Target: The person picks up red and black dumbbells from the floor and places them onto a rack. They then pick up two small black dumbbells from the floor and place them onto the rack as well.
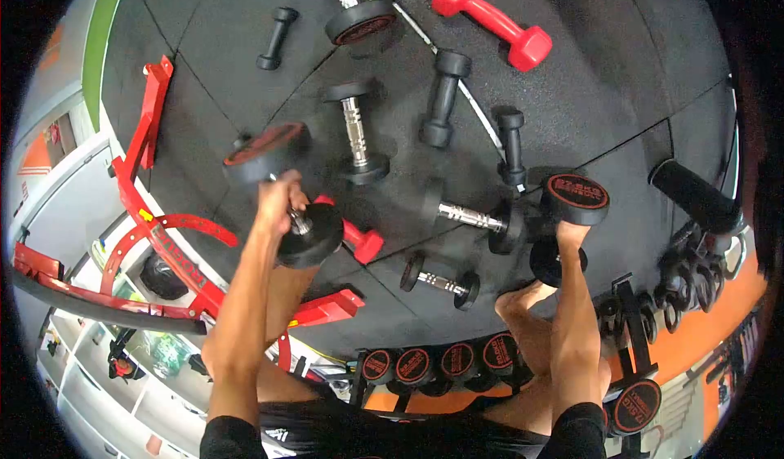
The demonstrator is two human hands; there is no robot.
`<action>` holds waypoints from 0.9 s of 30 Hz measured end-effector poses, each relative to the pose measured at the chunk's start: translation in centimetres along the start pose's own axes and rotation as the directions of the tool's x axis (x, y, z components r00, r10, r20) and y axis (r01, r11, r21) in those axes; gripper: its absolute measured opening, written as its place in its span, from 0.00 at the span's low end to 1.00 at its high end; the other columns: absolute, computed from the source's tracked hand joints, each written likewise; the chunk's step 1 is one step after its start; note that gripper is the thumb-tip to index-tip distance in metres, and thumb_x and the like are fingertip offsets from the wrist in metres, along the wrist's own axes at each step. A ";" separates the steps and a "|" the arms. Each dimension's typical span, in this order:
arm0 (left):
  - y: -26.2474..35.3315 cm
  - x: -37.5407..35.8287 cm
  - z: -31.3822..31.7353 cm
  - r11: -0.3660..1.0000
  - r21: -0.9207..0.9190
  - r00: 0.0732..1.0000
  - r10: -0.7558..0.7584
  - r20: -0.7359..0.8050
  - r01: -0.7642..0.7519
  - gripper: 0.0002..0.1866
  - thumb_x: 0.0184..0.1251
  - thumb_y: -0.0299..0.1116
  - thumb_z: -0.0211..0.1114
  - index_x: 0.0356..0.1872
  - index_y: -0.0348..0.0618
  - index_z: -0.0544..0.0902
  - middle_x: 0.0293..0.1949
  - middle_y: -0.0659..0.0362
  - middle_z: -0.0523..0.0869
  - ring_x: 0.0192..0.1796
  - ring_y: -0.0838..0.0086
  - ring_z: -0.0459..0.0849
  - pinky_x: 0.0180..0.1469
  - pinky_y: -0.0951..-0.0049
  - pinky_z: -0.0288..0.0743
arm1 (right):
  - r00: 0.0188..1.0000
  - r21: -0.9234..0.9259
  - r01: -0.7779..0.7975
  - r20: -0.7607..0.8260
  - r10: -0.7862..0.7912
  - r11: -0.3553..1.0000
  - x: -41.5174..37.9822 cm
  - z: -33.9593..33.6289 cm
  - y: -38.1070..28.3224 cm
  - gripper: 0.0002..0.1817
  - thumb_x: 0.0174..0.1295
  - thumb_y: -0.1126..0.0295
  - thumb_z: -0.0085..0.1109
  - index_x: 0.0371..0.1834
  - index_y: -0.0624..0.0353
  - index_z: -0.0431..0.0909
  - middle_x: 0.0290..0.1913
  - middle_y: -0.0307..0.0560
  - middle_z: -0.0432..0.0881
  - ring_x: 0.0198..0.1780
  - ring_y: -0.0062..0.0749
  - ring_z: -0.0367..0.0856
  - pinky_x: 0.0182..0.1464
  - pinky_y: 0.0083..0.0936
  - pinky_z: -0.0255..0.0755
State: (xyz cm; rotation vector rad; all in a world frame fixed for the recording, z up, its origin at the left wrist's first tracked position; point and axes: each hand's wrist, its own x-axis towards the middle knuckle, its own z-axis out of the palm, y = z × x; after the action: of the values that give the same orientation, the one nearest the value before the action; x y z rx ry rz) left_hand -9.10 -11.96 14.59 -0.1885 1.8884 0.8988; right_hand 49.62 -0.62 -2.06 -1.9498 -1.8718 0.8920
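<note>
Head view: the left hand (279, 203) has its fingers clenched round a black dumbbell (312, 237) at near left; the right hand (573, 233) grips another dumbbell (576, 199) at near right, fingers mostly hidden. Mid-handle holds, probably for balance between the heads.

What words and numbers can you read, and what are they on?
"7.5KG": the dumbbell in the right hand; the digit before it is unclear.
"17.5KG": the dumbbell at lower right.
Too small or blurred: everything else, like the rack's front dumbbells and the red frame.
</note>
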 end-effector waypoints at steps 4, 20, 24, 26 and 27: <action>2.9 6.5 -0.3 0.998 -0.011 0.996 -0.056 -0.072 0.055 0.12 0.64 0.31 0.62 0.22 0.44 0.72 0.13 0.64 0.67 0.13 0.75 0.68 0.17 0.69 0.67 | 0.997 -0.203 0.000 0.081 0.017 0.979 -0.2 -0.4 -0.1 0.25 0.65 0.66 0.58 0.64 0.62 0.72 0.67 0.55 0.74 0.69 0.53 0.69 0.73 0.43 0.57; 2.5 17.1 -0.5 0.998 0.067 0.963 -0.001 -0.268 0.019 0.11 0.62 0.30 0.62 0.21 0.43 0.73 0.13 0.63 0.66 0.12 0.76 0.63 0.15 0.69 0.60 | 0.974 -0.388 0.032 0.219 0.058 0.921 -1.5 -1.0 2.6 0.21 0.69 0.64 0.51 0.63 0.59 0.74 0.67 0.54 0.74 0.70 0.50 0.67 0.73 0.42 0.57; 2.3 17.5 -1.2 0.999 0.048 0.971 -0.006 -0.241 0.018 0.12 0.61 0.30 0.62 0.20 0.44 0.72 0.13 0.63 0.67 0.11 0.75 0.63 0.15 0.70 0.61 | 0.961 -0.409 0.048 0.269 0.070 0.911 -1.0 -1.2 1.7 0.21 0.71 0.64 0.48 0.63 0.62 0.74 0.67 0.56 0.74 0.70 0.52 0.67 0.73 0.43 0.57; 2.2 17.7 -1.4 0.998 0.052 0.973 -0.010 -0.229 0.022 0.11 0.61 0.30 0.61 0.20 0.44 0.73 0.13 0.62 0.67 0.12 0.75 0.64 0.15 0.70 0.62 | 0.965 -0.365 0.025 0.253 0.073 0.931 -1.0 -1.2 2.0 0.21 0.70 0.64 0.49 0.63 0.62 0.73 0.67 0.56 0.74 0.69 0.51 0.68 0.73 0.42 0.57; 2.2 17.9 -1.5 0.998 0.054 0.975 -0.011 -0.221 0.023 0.10 0.61 0.29 0.61 0.21 0.43 0.73 0.13 0.62 0.67 0.12 0.74 0.64 0.15 0.70 0.62 | 0.968 -0.333 0.009 0.238 0.075 0.943 -0.9 -1.3 2.0 0.21 0.69 0.64 0.51 0.63 0.61 0.73 0.67 0.55 0.74 0.69 0.50 0.68 0.73 0.41 0.57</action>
State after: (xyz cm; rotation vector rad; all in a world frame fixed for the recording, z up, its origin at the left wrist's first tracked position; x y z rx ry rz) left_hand -20.10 -6.98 1.10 -0.2795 2.1115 0.8403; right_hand 52.00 -1.40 -2.05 -2.1495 -2.2657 0.9151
